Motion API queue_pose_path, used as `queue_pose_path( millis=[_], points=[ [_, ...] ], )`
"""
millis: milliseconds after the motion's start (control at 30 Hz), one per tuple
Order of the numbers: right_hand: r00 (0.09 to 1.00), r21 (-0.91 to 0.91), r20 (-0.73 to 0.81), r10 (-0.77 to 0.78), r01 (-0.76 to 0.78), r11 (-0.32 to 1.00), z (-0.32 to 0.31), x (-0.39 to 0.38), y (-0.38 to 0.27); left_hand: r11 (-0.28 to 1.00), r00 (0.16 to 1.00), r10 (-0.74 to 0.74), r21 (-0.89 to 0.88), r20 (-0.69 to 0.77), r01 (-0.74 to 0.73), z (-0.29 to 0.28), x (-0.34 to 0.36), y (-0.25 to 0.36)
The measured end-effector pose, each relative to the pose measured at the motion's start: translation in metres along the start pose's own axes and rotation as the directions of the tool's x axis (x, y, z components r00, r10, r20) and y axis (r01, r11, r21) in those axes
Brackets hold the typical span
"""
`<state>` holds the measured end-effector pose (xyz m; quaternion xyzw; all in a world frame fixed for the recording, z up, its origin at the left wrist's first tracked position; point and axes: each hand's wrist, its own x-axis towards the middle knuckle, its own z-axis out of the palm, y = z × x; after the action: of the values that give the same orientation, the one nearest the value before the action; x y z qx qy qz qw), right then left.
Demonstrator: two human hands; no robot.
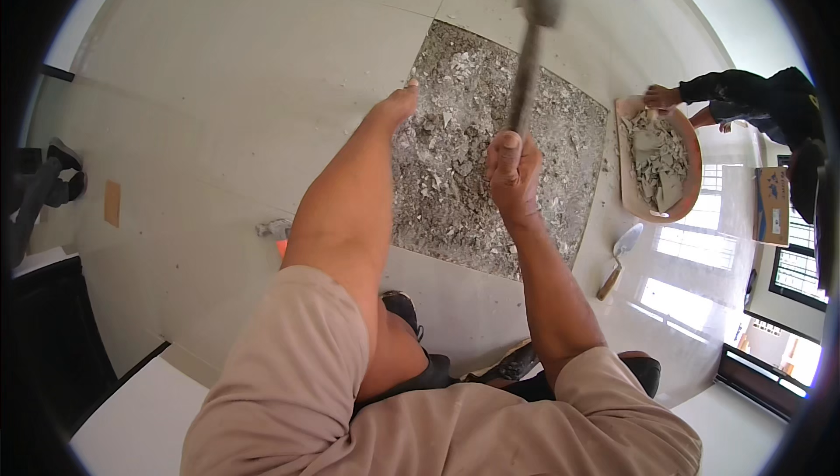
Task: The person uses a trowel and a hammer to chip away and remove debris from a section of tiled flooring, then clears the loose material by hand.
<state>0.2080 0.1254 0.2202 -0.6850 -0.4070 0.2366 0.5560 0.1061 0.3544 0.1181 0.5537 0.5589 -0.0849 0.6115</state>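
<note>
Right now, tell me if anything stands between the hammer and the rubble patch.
Nothing visible does. The right hand grips the hammer, pointing away from the person above the rubble patch; the left hand is off to the side, by the patch's left edge.

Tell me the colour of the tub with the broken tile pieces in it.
The tub is dull orange, seen best in the head view.

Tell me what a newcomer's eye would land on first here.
Probably the rough grey patch at the centre, squared off against the pale, glossy floor. Just as striking is the blurred hammer in the person's right grip, its head toward the top of the view. At the right, an orange-rimmed tub holding grey shards stands out, with another person's hand at its upper edge.
</note>
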Motion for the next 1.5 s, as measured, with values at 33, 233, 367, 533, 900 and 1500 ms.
queue_pose_path(
  millis=[33, 233, 367, 533, 900, 1500],
  points=[
    [0.999, -0.048, 0.012, -0.040, 0.041, 0.998, -0.010, 0.003, 0.011, 1.000, 1.000, -0.004, 0.017, -0.003, 0.004, 0.004, -0.002, 0.006],
    [0.539, -0.349, -0.034, 0.842, -0.795, 0.495, -0.001, -0.040, 0.101, 0.999, 0.994, 0.054, -0.002, -0.092, -0.055, -0.022, -0.006, 0.006],
    [0.725, -0.316, -0.043, 0.688, -0.663, 0.679, -0.014, -0.045, 0.073, 0.995, 0.984, 0.097, 0.023, -0.148, -0.095, -0.006, -0.018, 0.007],
    [0.990, 0.081, 0.099, 0.104, -0.112, 0.990, -0.040, 0.020, -0.067, 0.998, 0.997, 0.022, -0.062, -0.068, -0.026, -0.005, -0.030, 0.018],
    [0.570, -0.348, -0.075, 0.818, -0.784, 0.514, -0.006, -0.056, 0.165, 0.999, 0.998, 0.044, 0.021, -0.044, -0.043, -0.006, -0.016, 0.029],
    [0.757, -0.736, 0.042, 0.652, -0.418, 0.532, -0.103, 0.002, 0.103, 0.999, 0.990, -0.037, -0.005, -0.137, 0.037, -0.059, -0.030, -0.018]
  ],
)
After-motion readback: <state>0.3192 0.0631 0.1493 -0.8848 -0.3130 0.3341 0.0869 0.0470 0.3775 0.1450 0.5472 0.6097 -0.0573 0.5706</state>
